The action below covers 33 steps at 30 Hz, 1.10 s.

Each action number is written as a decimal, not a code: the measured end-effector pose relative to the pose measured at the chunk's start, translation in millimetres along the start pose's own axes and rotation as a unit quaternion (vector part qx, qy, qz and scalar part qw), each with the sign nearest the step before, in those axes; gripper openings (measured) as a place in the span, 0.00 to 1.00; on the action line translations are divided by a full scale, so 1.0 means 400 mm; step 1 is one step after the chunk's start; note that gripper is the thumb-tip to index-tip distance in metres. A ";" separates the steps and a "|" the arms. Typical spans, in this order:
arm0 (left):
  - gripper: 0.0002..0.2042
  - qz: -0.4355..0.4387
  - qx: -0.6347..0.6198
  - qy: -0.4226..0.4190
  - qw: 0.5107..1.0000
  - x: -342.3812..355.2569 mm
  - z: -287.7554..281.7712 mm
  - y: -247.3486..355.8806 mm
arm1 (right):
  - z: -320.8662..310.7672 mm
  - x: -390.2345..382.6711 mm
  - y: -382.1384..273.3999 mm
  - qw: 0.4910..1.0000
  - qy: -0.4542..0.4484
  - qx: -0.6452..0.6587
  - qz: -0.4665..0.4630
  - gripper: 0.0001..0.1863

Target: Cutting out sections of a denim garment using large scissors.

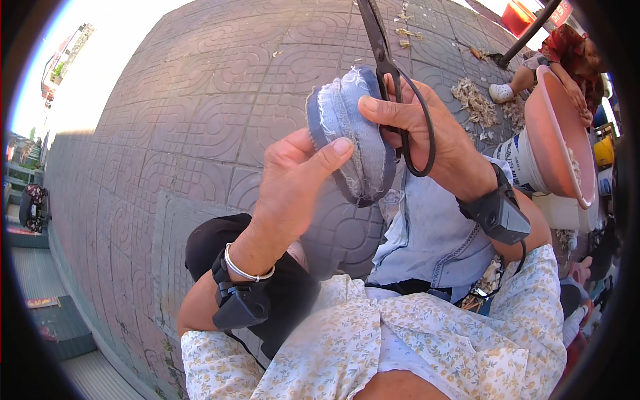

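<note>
An oval piece of layered blue denim (347, 127), with frayed pale threads along its seam, is held up in front of me. My left hand (287, 177) pinches its lower left side, the thumb lying on top. My right hand (443, 133) grips a pair of dark metal scissors (380, 50) by the handles, blades pointing up and away. The right thumb also presses on the denim's right edge. Light blue denim cloth (433, 247) lies over my lap on the right. The fingers behind the denim are partly hidden.
Patterned paving (200, 113) spreads around me. At the right, a pink basin (553, 127) stands tilted by a white bucket (517, 160). Another person (570, 67) in red sits beyond it. Pale scraps (475, 103) lie heaped on the ground nearby.
</note>
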<state>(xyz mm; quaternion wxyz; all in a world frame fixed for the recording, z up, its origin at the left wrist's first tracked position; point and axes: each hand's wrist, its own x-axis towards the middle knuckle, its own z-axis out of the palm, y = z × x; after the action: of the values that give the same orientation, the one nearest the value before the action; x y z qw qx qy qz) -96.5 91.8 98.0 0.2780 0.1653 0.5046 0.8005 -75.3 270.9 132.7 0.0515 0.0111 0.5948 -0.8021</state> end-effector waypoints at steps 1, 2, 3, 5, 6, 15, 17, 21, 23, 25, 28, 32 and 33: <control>0.13 0.000 0.000 0.001 1.000 0.001 -0.002 0.004 | -0.002 -0.003 0.000 1.000 -0.001 0.001 0.000 0.11; 0.13 0.001 -0.022 0.012 1.000 0.004 0.000 0.010 | -0.005 -0.009 -0.002 0.999 0.014 -0.031 0.011 0.12; 0.13 0.003 -0.045 0.024 0.999 0.005 0.000 0.014 | -0.004 -0.014 -0.003 0.997 0.028 -0.063 0.022 0.12; 0.13 0.006 -0.049 0.021 0.999 0.005 -0.005 0.013 | 0.015 -0.025 0.000 0.997 0.017 -0.068 -0.002 0.13; 0.13 0.010 -0.054 0.017 0.998 0.006 -0.006 0.012 | 0.024 -0.027 0.002 0.997 0.008 -0.074 -0.025 0.13; 0.16 -0.030 -0.113 -0.014 0.993 0.009 -0.008 0.017 | 0.007 -0.009 0.022 0.998 0.011 -0.063 -0.009 0.12; 0.16 -0.033 -0.117 -0.022 0.992 0.012 -0.006 0.026 | -0.001 0.000 0.027 0.998 0.018 -0.066 -0.013 0.12; 0.16 -0.019 -0.016 -0.011 1.000 0.006 0.000 0.007 | -0.007 0.005 0.025 0.997 0.039 -0.066 -0.030 0.12; 0.16 -0.013 -0.022 -0.011 1.000 0.002 0.004 -0.004 | -0.013 0.010 0.028 0.996 0.027 -0.073 -0.033 0.12; 0.15 -0.007 -0.029 -0.013 0.999 0.002 0.006 -0.006 | -0.013 0.009 0.028 0.996 0.017 -0.081 -0.036 0.12; 0.14 -0.004 -0.062 -0.009 0.998 0.003 0.003 0.003 | 0.004 0.003 0.020 0.997 0.007 -0.038 -0.064 0.11; 0.15 -0.033 -0.120 -0.030 0.992 0.006 -0.002 -0.002 | -0.006 0.002 0.020 0.997 0.014 -0.060 -0.056 0.12; 0.15 -0.041 -0.140 -0.035 0.989 0.008 -0.003 -0.004 | -0.015 0.003 0.022 0.997 0.004 -0.064 -0.047 0.12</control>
<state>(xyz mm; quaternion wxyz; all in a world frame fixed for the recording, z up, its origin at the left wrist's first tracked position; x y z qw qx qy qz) -99.2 93.4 95.9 0.3482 0.1317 0.3844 0.8448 -75.9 274.0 122.4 0.0119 -0.0172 0.6452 -0.7637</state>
